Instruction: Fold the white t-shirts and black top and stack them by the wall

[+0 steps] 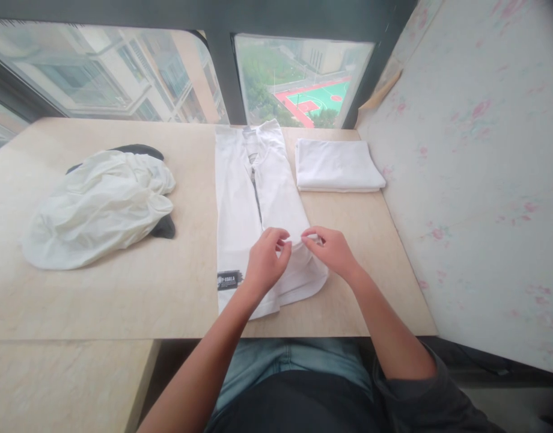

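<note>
Left hand [270, 260]: fingertips at white, dark-zipped cloth garment [276, 198]; can't tell if pinching.
Right hand [334, 248]: just apart from left; pinch likewise unclear.
Garment: laid flat, middle of pale, smooth tabletop [190, 294].
Left heap [103, 204]: crumpled off-white cloth, black parts showing.
Right stack [337, 165]: folded white cloth.
Behind: dark-grey window frame [225, 66].

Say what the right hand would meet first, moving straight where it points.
Probably the left hand, just ahead of the right hand over the white garment, though depth is unclear.
</note>
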Motion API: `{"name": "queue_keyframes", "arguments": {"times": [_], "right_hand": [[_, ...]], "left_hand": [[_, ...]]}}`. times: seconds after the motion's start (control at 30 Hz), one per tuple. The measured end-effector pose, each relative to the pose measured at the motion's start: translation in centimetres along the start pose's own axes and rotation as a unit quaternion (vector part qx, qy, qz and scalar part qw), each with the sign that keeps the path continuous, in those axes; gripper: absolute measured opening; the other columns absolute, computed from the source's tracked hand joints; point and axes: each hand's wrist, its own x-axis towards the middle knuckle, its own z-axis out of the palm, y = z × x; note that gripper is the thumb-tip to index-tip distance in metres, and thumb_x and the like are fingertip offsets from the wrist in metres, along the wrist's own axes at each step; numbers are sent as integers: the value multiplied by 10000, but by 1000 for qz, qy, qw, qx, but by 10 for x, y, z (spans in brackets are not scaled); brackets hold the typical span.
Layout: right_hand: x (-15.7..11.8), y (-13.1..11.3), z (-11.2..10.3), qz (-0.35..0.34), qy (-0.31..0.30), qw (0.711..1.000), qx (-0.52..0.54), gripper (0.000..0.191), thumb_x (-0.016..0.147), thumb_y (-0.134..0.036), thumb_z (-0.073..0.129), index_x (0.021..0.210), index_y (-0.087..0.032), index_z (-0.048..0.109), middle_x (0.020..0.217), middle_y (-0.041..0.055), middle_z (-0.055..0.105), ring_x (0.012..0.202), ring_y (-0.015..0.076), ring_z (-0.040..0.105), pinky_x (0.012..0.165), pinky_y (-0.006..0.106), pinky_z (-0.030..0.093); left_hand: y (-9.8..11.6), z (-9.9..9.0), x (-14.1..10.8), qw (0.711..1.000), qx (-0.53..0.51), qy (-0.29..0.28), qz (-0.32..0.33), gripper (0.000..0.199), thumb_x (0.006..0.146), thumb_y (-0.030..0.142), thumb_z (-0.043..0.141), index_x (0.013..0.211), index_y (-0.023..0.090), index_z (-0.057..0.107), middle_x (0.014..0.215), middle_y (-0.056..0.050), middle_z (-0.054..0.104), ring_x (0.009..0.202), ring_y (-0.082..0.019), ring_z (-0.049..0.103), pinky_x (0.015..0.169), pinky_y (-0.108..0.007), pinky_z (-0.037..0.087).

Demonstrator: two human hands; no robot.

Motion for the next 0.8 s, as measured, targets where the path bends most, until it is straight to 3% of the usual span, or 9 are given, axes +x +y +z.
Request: {"name": "queue_keyframes", "arguments": {"times": [0.07,0.13,0.27,0.33,0.6,0.8], "right_hand": [[4,1,-10,22,32,999,-2,221,872,-376,610,893,-200,740,713,4,674,605,132,552,625,263,449],[6,2,-18,34,60,998,-1,255,864,-404,610,908,-193,747,658,-8,630,564,120,490,578,252,407],[6,4,-25,49,86,995,17,293,851,-431,612,914,-180,748,655,-9,605,554,111,441,552,244,376],[4,6,-26,62,96,993,30,300,842,-434,620,919,-173,746,660,-7,604,554,109,436,547,242,373],[-3,20,-26,114,140,976,124,335,815,-450,650,963,-160,730,703,2,628,573,111,464,538,235,370],[-3,24,-25,130,153,966,164,335,800,-456,672,947,-159,723,678,-3,612,570,115,469,525,233,363]], "left_hand": [[-2,5,-11,998,48,-14,-26,118,938,238,501,972,196,606,948,-37,663,811,-159,633,740,-299,496],[-3,15,-21,995,76,-68,-19,120,923,223,509,971,202,617,925,-41,673,834,-182,645,742,-312,495],[5,39,-25,989,69,-130,10,287,889,201,544,1171,201,597,1069,-75,680,893,-201,657,803,-330,500],[10,49,-22,987,68,-148,13,284,879,211,561,1160,198,596,1100,-81,681,912,-211,655,816,-335,496],[18,64,-15,983,96,-153,-6,69,818,248,636,840,202,589,811,-40,645,742,-216,615,626,-306,426],[21,60,-13,986,105,-128,17,31,859,232,593,850,208,610,952,-67,633,925,-236,596,803,-351,442]]}}
